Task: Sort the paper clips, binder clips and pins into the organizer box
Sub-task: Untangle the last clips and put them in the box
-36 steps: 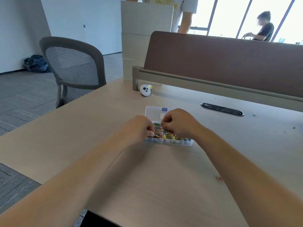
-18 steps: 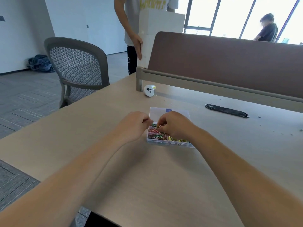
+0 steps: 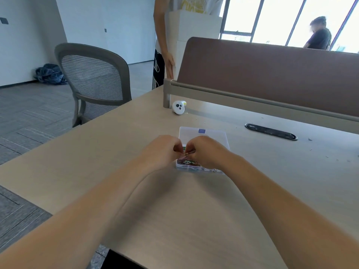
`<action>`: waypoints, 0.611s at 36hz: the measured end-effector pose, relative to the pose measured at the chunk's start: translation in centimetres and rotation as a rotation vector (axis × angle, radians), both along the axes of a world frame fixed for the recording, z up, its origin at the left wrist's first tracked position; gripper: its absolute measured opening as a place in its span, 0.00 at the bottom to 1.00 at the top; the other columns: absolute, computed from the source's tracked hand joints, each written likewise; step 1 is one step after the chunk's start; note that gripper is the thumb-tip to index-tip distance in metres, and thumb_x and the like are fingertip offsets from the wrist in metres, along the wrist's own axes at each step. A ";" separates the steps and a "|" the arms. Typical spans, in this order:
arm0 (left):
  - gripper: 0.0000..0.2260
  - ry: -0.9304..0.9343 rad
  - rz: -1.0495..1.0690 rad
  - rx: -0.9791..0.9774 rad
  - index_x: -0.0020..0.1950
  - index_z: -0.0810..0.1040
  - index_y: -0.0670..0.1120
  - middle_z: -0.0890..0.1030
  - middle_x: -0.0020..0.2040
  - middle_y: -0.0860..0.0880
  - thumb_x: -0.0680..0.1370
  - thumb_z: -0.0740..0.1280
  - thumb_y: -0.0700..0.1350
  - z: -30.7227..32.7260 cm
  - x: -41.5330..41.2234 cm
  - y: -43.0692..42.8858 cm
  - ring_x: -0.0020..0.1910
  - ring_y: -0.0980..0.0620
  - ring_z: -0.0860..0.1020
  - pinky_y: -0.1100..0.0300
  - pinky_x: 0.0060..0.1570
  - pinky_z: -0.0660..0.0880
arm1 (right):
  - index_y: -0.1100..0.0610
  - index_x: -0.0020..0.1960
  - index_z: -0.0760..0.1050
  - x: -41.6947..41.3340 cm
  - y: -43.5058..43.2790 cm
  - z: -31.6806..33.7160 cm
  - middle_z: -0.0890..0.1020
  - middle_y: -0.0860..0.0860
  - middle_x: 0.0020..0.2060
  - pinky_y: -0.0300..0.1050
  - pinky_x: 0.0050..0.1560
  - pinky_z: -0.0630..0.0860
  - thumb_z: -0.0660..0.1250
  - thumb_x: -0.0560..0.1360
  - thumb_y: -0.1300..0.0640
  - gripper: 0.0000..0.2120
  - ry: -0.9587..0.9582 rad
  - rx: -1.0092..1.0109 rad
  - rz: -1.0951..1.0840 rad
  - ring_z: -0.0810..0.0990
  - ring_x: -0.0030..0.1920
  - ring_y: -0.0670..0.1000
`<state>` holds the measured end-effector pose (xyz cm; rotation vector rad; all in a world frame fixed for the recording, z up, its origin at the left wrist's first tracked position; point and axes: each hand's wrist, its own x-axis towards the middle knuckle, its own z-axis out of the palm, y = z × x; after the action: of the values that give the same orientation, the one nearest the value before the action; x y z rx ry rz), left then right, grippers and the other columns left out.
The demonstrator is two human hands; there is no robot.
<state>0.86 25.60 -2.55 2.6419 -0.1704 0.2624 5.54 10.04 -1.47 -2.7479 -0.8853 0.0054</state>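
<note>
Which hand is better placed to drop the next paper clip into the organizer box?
Right, probably. The right hand hangs directly over the organizer box, and its fingers seem to pinch a paper clip. The left hand sits curled at the box's left edge; whether it holds anything is unclear.

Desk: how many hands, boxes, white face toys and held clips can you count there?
Hands: 2 (left hand, right hand)
Organizer box: 1
White face toy: 1
Paper clip pinched by right hand: 1
Total: 5
Loose clips inside: too jumbled to count.
</note>
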 end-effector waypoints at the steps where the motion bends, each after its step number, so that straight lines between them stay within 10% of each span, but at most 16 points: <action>1: 0.02 -0.001 -0.001 0.006 0.44 0.81 0.50 0.80 0.42 0.52 0.74 0.70 0.46 0.0 0.0 0.0 0.43 0.52 0.76 0.60 0.40 0.69 | 0.53 0.47 0.84 0.0 0.0 0.0 0.82 0.53 0.40 0.41 0.34 0.67 0.68 0.74 0.56 0.06 0.000 -0.001 0.005 0.78 0.41 0.54; 22: 0.04 0.100 0.008 0.132 0.44 0.82 0.47 0.81 0.42 0.49 0.73 0.67 0.43 0.3 -0.1 -0.4 0.43 0.49 0.77 0.54 0.44 0.75 | 0.51 0.55 0.83 -0.5 -0.5 0.1 0.83 0.52 0.48 0.40 0.41 0.67 0.68 0.74 0.58 0.11 -0.002 0.008 0.036 0.78 0.46 0.53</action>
<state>0.73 25.22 -2.21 2.7797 -0.1490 0.1245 5.02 9.54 -1.33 -2.7247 -0.9332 0.0056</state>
